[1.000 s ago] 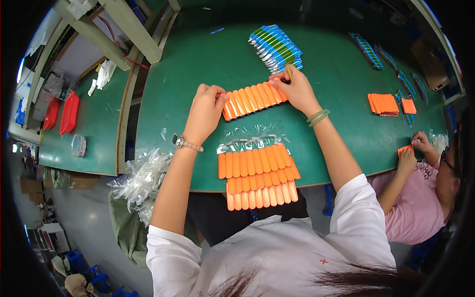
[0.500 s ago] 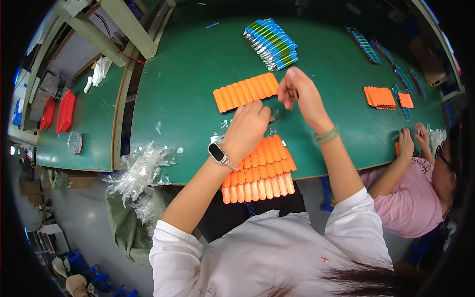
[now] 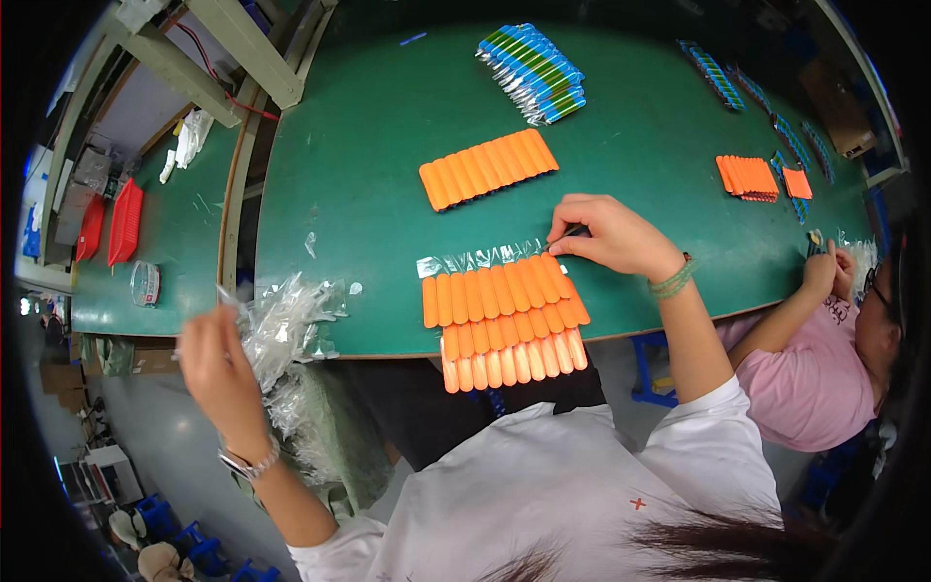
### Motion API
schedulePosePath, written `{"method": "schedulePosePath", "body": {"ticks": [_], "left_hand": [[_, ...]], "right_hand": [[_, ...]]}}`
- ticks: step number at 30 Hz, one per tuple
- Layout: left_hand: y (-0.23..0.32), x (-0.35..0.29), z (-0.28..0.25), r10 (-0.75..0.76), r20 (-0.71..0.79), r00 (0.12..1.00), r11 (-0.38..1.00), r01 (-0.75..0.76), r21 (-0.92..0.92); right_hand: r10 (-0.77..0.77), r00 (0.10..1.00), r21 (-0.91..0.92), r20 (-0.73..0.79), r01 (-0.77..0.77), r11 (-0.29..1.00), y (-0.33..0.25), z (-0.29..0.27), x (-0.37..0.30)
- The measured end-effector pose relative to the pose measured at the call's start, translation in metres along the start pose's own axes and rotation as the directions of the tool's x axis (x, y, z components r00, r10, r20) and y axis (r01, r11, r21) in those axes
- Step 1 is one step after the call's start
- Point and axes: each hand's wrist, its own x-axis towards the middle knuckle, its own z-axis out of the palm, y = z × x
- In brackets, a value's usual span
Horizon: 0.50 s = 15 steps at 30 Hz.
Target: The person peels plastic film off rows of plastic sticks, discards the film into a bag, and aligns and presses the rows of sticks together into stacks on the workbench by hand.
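Note:
My left hand, blurred by motion, is raised beside a heap of clear film scraps at the table's left front edge. A wisp of clear film shows at its pinched fingertips. My right hand grips a slim dark tool at the upper right corner of the near orange strips. These rounded strips lie in overlapping rows, the lowest reaching past the table edge over my lap. Crinkled clear film runs along their top edge. Farther back sits another row of orange strips.
Blue-and-green packets are fanned out at the back of the green table. To the right, a co-worker in pink handles something near more orange strips. A green sack hangs below the film heap. Red trays stand on the left table.
My left hand has swung from the orange strips out left to the film heap. My right hand has come down to the strips' upper right corner, and the near strips now show fully.

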Motion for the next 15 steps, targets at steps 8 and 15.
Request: {"method": "schedulePosePath", "body": {"ticks": [8, 15], "left_hand": [[0.011, -0.079, 0.024, -0.126, 0.171, 0.977, 0.986, 0.142, -0.087], [0.005, -0.081, 0.023, -0.172, 0.265, 0.949, 0.964, 0.218, -0.155]], "right_hand": [[-0.266, 0.934, -0.010, 0.240, 0.276, 0.961, -0.035, 0.049, 0.074], [-0.278, 0.891, 0.013, 0.360, 0.293, 0.956, -0.059, 0.074, 0.112]]}}
